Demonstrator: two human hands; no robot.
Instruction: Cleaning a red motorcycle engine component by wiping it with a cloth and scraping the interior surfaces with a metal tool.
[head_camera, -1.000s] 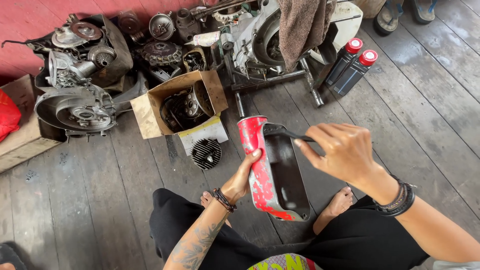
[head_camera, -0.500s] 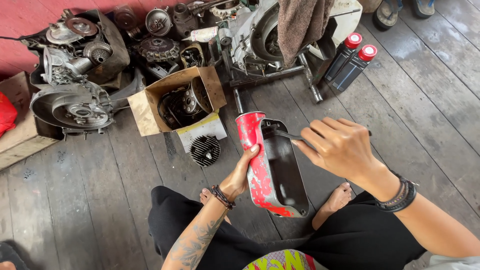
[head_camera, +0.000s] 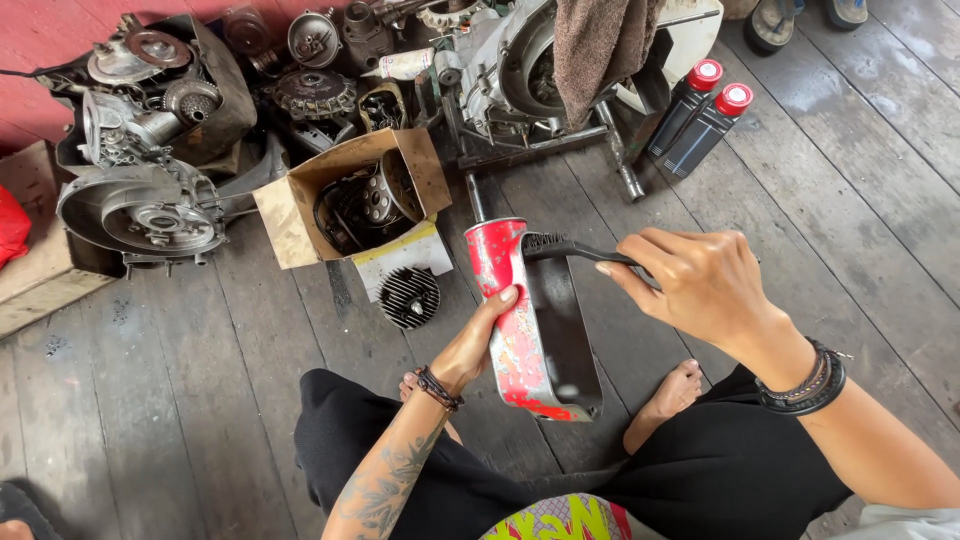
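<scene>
1. The left hand (head_camera: 478, 340) closes around the edge of a red curved metal cover (head_camera: 535, 320), thumb on its chipped painted face. This props the cover upright between the person's knees, with its dark hollow side turned toward the right hand.
2. The right hand (head_camera: 700, 285) grips the handle of a black brush (head_camera: 565, 248). The bristles touch the cover's top rim, just beyond the left thumb, and the upright hold seems to put that rim within reach.
3. The left forearm rises from the lap with the wrist bent back. The right wrist is cocked inward, knuckles up.
4. Beyond both hands lie a cardboard box (head_camera: 300, 200) of engine parts and a finned cylinder head (head_camera: 409, 297). Two black bottles (head_camera: 700, 115) stand past the right hand.
</scene>
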